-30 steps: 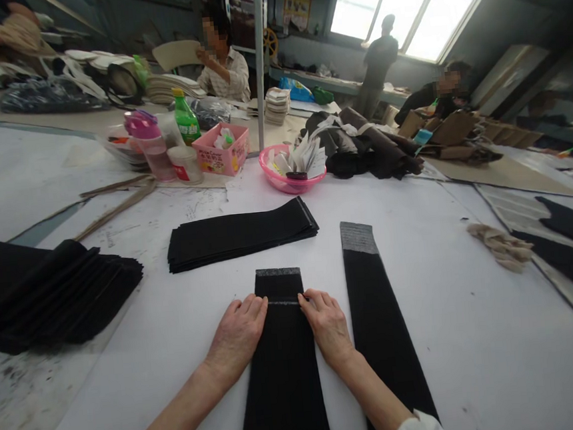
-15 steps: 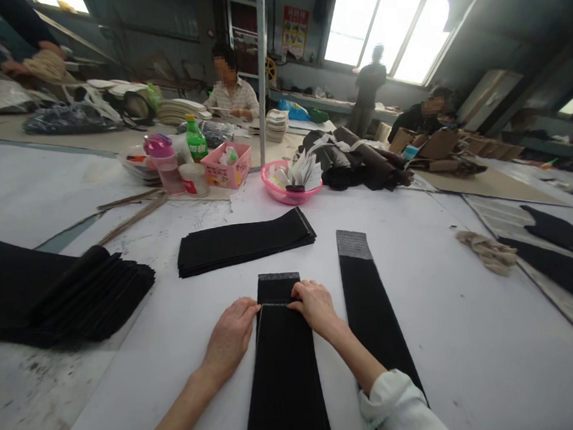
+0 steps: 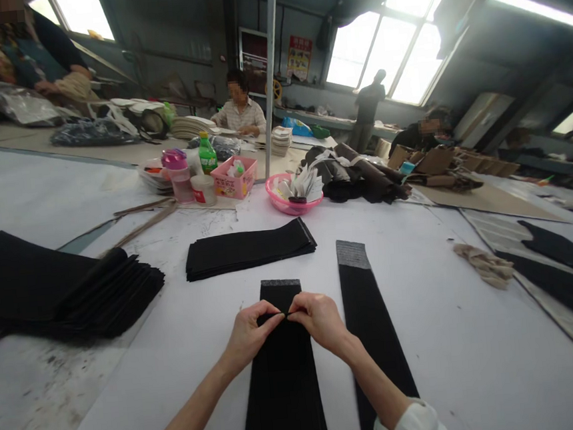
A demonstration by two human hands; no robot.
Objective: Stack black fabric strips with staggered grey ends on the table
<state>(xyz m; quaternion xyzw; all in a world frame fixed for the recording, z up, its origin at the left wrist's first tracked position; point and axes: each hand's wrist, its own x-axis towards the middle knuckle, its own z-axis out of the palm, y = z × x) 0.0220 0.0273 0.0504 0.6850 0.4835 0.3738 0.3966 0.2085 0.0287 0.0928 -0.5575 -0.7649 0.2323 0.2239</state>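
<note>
A long black fabric strip (image 3: 285, 396) lies lengthwise in front of me, with a narrow grey band at its far end. My left hand (image 3: 250, 330) is closed in a pinch on the black fabric near that end. Opposite it, my right hand (image 3: 321, 317) also pinches the fabric, and the fingertips of both hands nearly meet over the strip's middle. The fingers partly hide the pinched edge. To the right lies a second black strip (image 3: 376, 327) with a wider grey end. Beyond my hands is a stack of black strips (image 3: 249, 248).
A larger black fabric pile (image 3: 61, 281) sits at left. Farther back are a pink basin (image 3: 293, 204), a pink basket (image 3: 236, 179), a green bottle (image 3: 207, 154) and a metal pole (image 3: 270, 76). A crumpled cloth (image 3: 484, 264) lies at right. Several people are around the tables.
My hands have moved inward from the strip's two side edges to its middle, fingertips almost together. The camera view has shifted slightly.
</note>
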